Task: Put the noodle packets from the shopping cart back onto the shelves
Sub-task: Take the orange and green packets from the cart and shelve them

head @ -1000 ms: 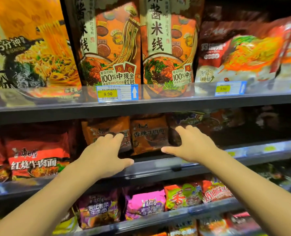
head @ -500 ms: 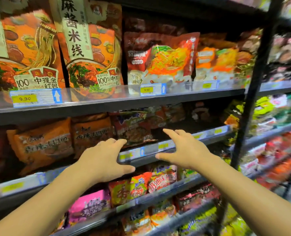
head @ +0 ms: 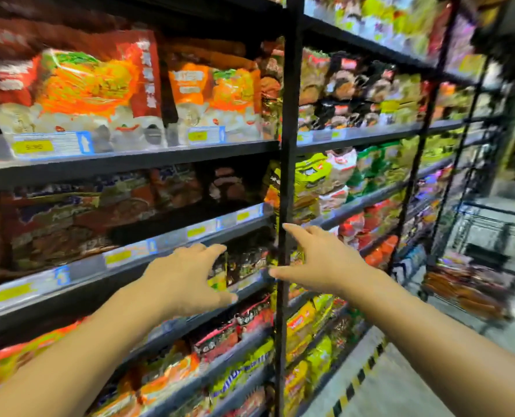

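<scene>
- Out in front of the shelves (head: 129,159), I am holding both hands up in the air at about 6 o'clock in my view, and both are empty.
- I am keeping my left hand (head: 184,275) loosely spread, fingers (head: 211,249) curved and apart, closed around nothing; it is hovering just off the shelf lip without touching it.
- I am holding my right hand (head: 319,263) the same way, palm down, forefinger stretched toward 12 o'clock beside the black upright post (head: 286,176), gripping nothing.
- A second ago my hands were hovering at a shelf edge in front of orange-brown packets; now my view is swinging to the right, and those packets are sliding off past 9 o'clock.
- My hands were empty then too, so I judge that one packet is already set down and I am turning away for the next.
- Blur is smearing the whole frame, which fits my head turning quickly.
- Noodle packets (head: 78,91) are filling the shelves from 9 to 1 o'clock, standing in rows behind the price strips.
- What looks like the shopping cart (head: 497,236), a wire frame, is coming into sight at about 3 o'clock, well apart from my hands.
- Near its base, brownish packets (head: 467,288) seem to be lying in a heap; through the blur I cannot tell whether they are in the cart or beside it.
- I am guessing my next reach is going that way, right hand first, since it is nearer.
</scene>
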`<state>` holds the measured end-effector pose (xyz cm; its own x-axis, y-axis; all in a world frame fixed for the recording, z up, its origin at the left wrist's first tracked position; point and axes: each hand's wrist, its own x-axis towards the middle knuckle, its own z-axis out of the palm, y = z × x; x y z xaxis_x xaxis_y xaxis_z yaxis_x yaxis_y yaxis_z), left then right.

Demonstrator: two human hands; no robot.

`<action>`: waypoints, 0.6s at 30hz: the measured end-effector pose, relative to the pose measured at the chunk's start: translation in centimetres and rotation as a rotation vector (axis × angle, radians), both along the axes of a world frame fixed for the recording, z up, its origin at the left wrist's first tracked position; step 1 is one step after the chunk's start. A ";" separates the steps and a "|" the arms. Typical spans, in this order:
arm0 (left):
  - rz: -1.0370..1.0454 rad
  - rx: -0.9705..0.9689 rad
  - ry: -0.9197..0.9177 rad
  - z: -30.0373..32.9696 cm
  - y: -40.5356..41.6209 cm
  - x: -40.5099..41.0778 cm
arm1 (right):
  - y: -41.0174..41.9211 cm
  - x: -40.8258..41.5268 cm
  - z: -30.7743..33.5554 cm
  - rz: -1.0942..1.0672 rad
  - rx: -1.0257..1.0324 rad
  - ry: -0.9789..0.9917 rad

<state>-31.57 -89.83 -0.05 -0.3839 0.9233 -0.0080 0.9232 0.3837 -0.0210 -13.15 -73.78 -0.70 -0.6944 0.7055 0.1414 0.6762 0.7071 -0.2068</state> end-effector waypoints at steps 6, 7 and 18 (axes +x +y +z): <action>-0.185 -0.006 -0.032 -1.2 10.0 7.5 | 5.8 10.2 -1.1 -0.182 -0.032 -0.004; -0.216 -0.010 -0.033 -1.3 11.7 8.8 | 6.8 11.8 -1.2 -0.216 -0.029 -0.012; -0.518 -0.082 -0.049 -2.9 30.6 18.5 | 18.2 23.5 -3.6 -0.545 -0.085 -0.049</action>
